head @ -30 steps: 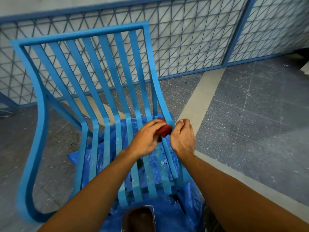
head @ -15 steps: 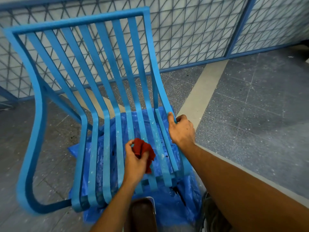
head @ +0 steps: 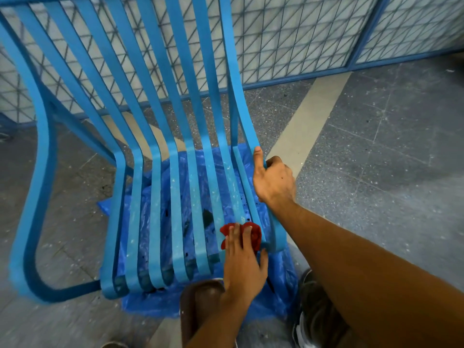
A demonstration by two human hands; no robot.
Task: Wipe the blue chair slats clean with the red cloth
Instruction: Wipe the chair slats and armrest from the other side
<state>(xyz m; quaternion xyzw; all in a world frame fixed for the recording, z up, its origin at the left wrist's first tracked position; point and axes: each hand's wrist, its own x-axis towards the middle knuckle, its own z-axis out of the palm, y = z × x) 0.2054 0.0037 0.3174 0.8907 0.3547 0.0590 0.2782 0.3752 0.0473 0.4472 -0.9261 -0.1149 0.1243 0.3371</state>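
— Low and a little right of centre in the frame, what is your left hand [head: 242, 262] doing?

— It lies flat on the red cloth [head: 254, 234], fingers straight and close together, thumb spread out to the right. You are pressing the cloth down rather than clutching it, and it bunches out past your fingertips.

— Where does the cloth sit?

— On the blue chair [head: 44, 151], near the front ends of the seat slats [head: 177, 209], on the ones just beside the seat's right-hand edge.

— And your right hand [head: 273, 182]?

— Just right of centre, it grasps the chair's outermost right slat where the seat bends up into the back. Your thumb points up along the slat and your fingers curl round its outer edge.

— How do the slats look?

— The seat part carries whitish specks and smears. The back slats, rising to the top of the frame, look plain blue.

— What lies around the chair?

— A crumpled blue plastic sheet [head: 155, 305] shows through the gaps and spreads on the grey speckled floor [head: 376, 146], which a pale strip crosses diagonally. A wire mesh fence [head: 288, 33] in a blue frame runs across the top. At the bottom edge, just left of your left wrist, is a brown object [head: 200, 305]; I cannot tell what it is. A dark shoe [head: 308, 322] shows at lower right, beneath your right forearm.
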